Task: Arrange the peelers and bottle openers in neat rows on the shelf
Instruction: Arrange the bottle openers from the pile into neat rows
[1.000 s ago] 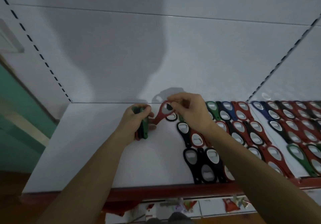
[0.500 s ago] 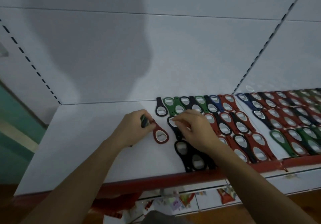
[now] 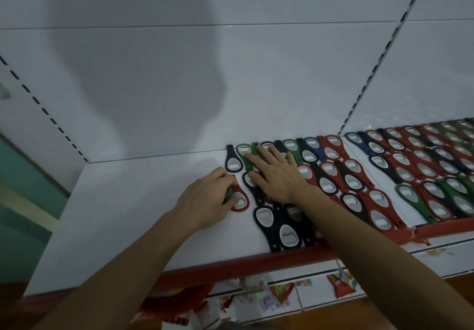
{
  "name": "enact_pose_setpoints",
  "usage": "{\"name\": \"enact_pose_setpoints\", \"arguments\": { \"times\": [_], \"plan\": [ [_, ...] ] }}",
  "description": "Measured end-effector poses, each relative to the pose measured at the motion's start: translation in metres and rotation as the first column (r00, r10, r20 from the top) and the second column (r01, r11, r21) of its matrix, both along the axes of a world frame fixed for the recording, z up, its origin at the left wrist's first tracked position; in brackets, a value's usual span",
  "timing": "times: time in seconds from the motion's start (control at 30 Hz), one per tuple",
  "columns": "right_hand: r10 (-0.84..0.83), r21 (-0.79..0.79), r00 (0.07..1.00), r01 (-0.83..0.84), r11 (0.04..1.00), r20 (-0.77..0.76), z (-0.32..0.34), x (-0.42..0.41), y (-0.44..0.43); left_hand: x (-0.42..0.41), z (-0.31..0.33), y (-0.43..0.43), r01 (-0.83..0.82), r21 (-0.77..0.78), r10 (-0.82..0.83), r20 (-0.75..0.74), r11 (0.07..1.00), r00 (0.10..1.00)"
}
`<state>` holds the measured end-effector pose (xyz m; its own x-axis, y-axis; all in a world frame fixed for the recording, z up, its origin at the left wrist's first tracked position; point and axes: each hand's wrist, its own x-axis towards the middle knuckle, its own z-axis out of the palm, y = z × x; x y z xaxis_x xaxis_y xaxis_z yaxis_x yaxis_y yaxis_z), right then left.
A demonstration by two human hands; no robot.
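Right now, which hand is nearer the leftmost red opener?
Left. Left hand, gripping green openers, touches the red opener; right hand lies flat on rows beside it.

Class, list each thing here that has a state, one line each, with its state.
Left hand, grips green openers.
Right hand, flat, fingers straight, pressing the rows of openers.
Red opener, lying flat by the left thumb.
Black opener, flat, ending the back row.

One left hand, one right hand, one shelf. Perhaps fifty openers, the far ones blurred: mostly red and black, two blue.
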<state>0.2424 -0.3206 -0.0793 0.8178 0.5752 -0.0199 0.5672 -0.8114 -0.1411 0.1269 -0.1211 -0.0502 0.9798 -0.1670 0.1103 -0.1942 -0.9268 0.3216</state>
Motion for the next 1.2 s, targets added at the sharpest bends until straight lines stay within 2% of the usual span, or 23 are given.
{"name": "enact_pose_setpoints", "arguments": {
  "times": [0.4, 0.53, 0.6, 0.7, 0.83, 0.9, 0.93, 0.97, 1.0, 1.03, 1.07, 1.1, 1.13, 1.2],
  "plan": [
    [-0.003, 0.019, 1.0, 0.003, 1.0, 0.029, -0.002, 0.0, 0.001, 0.012, -0.002, -0.009, 0.04, 0.015, -0.04, 0.019, 0.999, 0.999],
    [-0.002, 0.018, 1.0, 0.001, 1.0, 0.028, -0.002, -0.001, 0.001, 0.026, 0.001, -0.001, -0.139, -0.146, 0.145, 0.032, 0.979, 0.989],
    [0.0, 0.02, 0.999, -0.001, 1.0, 0.033, -0.001, -0.001, 0.001, 0.038, 0.001, 0.005, -0.219, -0.18, 0.219, -0.02, 0.959, 0.975],
    [0.004, 0.016, 1.0, -0.004, 1.0, 0.019, 0.0, -0.001, 0.0, 0.046, 0.001, 0.006, -0.212, -0.171, 0.204, -0.064, 0.962, 0.977],
    [0.009, 0.005, 1.0, -0.009, 1.0, 0.01, 0.003, -0.001, 0.0, 0.045, 0.001, 0.001, -0.211, -0.151, 0.206, -0.046, 0.966, 0.977],
    [0.007, 0.007, 1.0, -0.007, 1.0, -0.023, 0.006, -0.002, 0.0, 0.045, 0.006, 0.002, -0.278, -0.228, 0.27, -0.065, 0.933, 0.961],
    [0.01, 0.024, 0.999, -0.01, 1.0, -0.035, 0.008, -0.003, 0.0, 0.043, 0.01, 0.002, -0.324, -0.326, 0.308, -0.1, 0.888, 0.946],
    [0.021, 0.057, 0.999, -0.019, 0.998, -0.024, 0.012, -0.003, -0.001, 0.041, 0.017, 0.003, -0.377, -0.487, 0.333, -0.177, 0.788, 0.926],
    [0.036, 0.116, 0.999, -0.038, 0.993, 0.018, 0.017, -0.005, -0.001, 0.036, 0.025, 0.002, -0.42, -0.688, 0.307, -0.29, 0.592, 0.907],
    [0.053, 0.207, 0.996, -0.066, 0.976, 0.068, 0.023, -0.008, 0.0, 0.03, 0.034, 0.001, -0.442, -0.836, 0.218, -0.389, 0.325, 0.895],
    [0.07, 0.329, 0.993, -0.098, 0.939, 0.095, 0.031, -0.011, 0.001, 0.023, 0.041, 0.0, -0.443, -0.894, 0.106, -0.435, 0.069, 0.894],
    [0.083, 0.47, 0.994, -0.106, 0.876, 0.07, 0.039, -0.016, 0.003, 0.017, 0.044, -0.002, -0.427, -0.9, 0.013, -0.43, -0.083, 0.903],
    [0.108, 0.605, 0.994, -0.083, 0.791, -0.004, 0.047, -0.023, 0.008, 0.01, 0.046, -0.005, -0.409, -0.903, -0.045, -0.407, -0.134, 0.912],
    [0.175, 0.726, 0.979, -0.045, 0.686, -0.104, 0.057, -0.035, 0.019, -0.003, 0.043, -0.014, -0.387, -0.916, -0.063, -0.382, -0.108, 0.922]
  ]
}}
